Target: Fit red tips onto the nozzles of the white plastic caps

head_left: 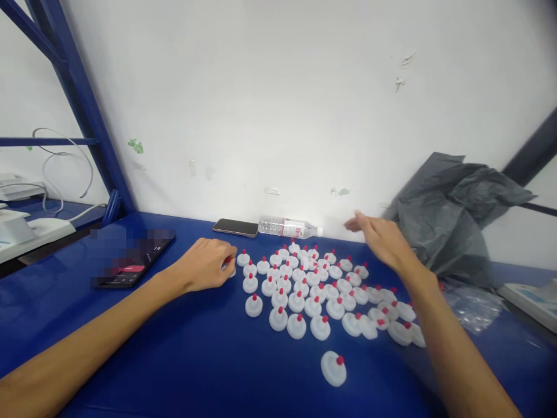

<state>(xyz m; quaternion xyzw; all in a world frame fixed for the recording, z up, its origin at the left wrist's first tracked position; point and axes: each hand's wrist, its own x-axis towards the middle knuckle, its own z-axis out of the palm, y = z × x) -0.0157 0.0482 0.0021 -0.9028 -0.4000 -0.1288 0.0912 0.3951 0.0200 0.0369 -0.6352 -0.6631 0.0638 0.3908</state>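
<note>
Several white caps with red tips stand in a cluster on the blue table. My left hand rests at the cluster's left edge, fingers curled round one white cap with a red tip. My right hand hovers above the far right of the cluster, fingers stretched out and holding nothing. One cap lies tipped over by itself, nearer to me than the rest.
A phone and a lying water bottle sit against the white wall. Another phone lies at the left. A grey plastic bag is heaped at the right, with clear plastic beside it. Blue shelf posts rise at the left.
</note>
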